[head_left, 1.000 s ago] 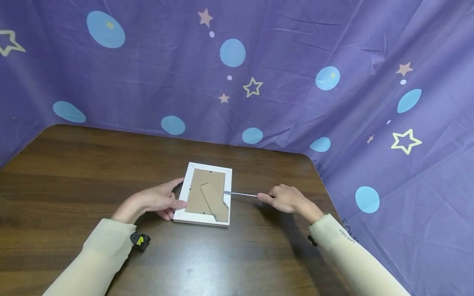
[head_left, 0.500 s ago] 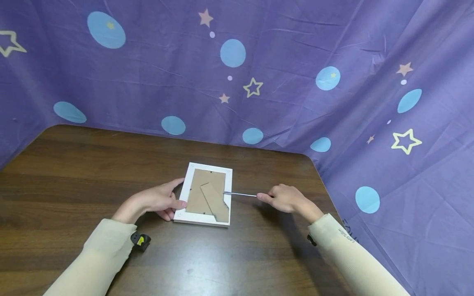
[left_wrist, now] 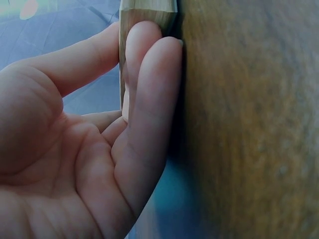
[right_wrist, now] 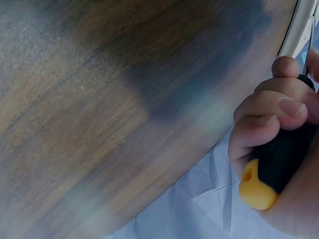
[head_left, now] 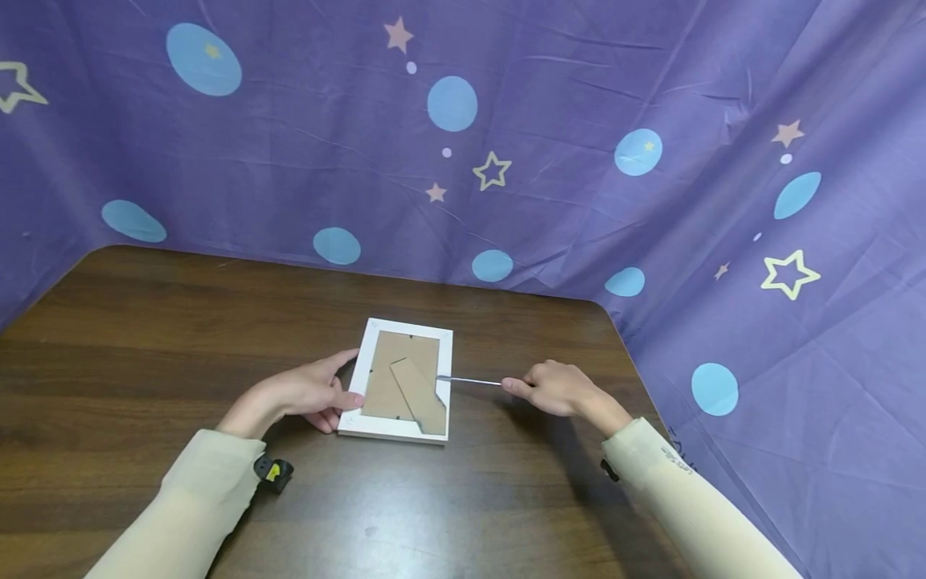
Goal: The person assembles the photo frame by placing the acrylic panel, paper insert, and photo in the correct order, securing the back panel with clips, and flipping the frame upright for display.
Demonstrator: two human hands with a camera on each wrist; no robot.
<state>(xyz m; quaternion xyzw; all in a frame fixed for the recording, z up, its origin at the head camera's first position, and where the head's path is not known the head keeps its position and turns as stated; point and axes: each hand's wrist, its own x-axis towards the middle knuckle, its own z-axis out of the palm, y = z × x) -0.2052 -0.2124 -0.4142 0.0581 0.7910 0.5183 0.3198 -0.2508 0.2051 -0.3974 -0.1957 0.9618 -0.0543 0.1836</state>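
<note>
A white picture frame (head_left: 394,429) lies face down on the table, its brown backing board (head_left: 389,346) and slanted easel stand (head_left: 419,394) uppermost. My left hand (head_left: 307,392) grips the frame's left side, thumb on the top face and other fingers along the edge. In the right wrist view, my right hand (right_wrist: 279,107) is wrapped round the black and yellow handle of a screwdriver (right_wrist: 259,191). From the right hand (head_left: 553,388) in the head view, the metal shaft (head_left: 473,380) reaches left, its flat tip at the right edge of the backing board.
The brown wooden table (head_left: 181,322) stretches around the frame. A purple curtain (head_left: 564,96) with stars and blue ovals hangs along its far and right sides. Small dark tabs (head_left: 398,417) dot the backing's edges. A black device (head_left: 273,471) sits at the left wrist.
Both hands, the frame and the screwdriver hold the same places; only a very slight shift of the whole head view shows.
</note>
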